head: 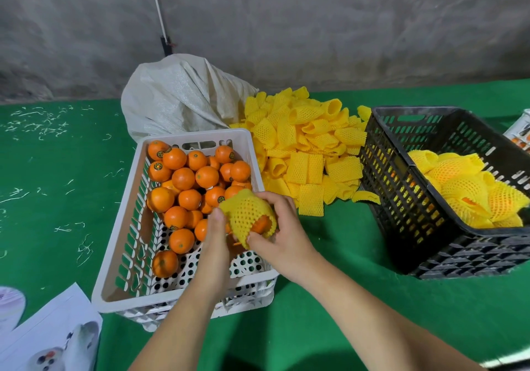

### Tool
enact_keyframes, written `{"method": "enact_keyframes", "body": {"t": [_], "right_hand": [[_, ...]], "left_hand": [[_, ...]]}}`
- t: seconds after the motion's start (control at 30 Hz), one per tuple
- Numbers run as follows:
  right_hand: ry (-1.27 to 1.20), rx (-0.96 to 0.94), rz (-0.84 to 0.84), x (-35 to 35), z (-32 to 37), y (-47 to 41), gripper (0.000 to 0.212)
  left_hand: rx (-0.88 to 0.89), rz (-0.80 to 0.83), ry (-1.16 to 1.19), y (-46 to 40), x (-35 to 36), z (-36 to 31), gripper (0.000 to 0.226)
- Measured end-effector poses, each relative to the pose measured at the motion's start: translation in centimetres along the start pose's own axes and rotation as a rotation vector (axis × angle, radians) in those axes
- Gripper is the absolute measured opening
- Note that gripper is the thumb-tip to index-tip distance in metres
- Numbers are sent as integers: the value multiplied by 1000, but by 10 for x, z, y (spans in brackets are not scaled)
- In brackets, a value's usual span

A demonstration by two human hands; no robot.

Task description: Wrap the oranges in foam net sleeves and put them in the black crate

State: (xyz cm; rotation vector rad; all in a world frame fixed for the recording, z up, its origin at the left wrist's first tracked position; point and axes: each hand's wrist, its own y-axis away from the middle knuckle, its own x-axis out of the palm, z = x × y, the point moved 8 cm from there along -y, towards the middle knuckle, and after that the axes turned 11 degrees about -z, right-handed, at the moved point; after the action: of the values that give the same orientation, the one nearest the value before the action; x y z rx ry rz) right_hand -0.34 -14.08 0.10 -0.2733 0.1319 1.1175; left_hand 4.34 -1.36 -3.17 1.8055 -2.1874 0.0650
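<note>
Both forearms reach in low; left hand (215, 228) and right hand (282, 228) grip one orange (261, 224), fingers curled on its foam net sleeve (247, 215), above the white crate (114, 259); sleeving nearly done; next, probably carry right to the black crate (401, 198); spongy yellow mesh, slotted plastic.
</note>
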Motion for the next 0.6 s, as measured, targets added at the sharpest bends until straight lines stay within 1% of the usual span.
{"method": "enact_keyframes", "body": {"t": [0.03,0.07,0.13,0.17,0.23,0.27,0.3,0.33,0.37,0.4,0.43,0.47,0.5,0.57,0.6], "right_hand": [[2,11,67,10,0,4,75],[1,19,132,18,0,7,77],[-35,35,199,24,2,9,77],[-63,51,183,21,4,7,76],[-29,56,41,9,3,-1,79],[22,65,-7,5,1,-5,87],[49,99,10,7,-1,-8,98],[28,158,84,15,-6,-9,106],[-23,217,173,23,-10,-8,105],[-60,244,242,30,-13,-7,96],[-61,239,281,33,-13,-7,82],[-58,224,293,33,-13,-7,72],[-63,208,280,31,-15,-8,67],[-58,157,240,22,-17,-10,70],[-33,115,211,14,-17,-13,73]], "left_hand": [[-84,53,21,-1,4,4,70],[-132,90,34,-1,6,6,64],[-120,122,38,-1,7,5,55],[-91,119,39,-1,7,5,53],[-31,96,35,-1,6,1,60],[-11,80,26,-1,6,0,69],[8,75,15,-2,5,1,77],[24,76,11,-3,3,2,81],[34,74,16,-4,1,3,78],[37,70,24,-6,-1,6,74],[31,72,28,-8,-2,8,73],[19,68,5,-9,-4,10,77],[-5,72,-32,-11,-4,15,83],[-38,126,-80,-13,1,22,97],[-45,160,-103,-12,4,25,101]]}}
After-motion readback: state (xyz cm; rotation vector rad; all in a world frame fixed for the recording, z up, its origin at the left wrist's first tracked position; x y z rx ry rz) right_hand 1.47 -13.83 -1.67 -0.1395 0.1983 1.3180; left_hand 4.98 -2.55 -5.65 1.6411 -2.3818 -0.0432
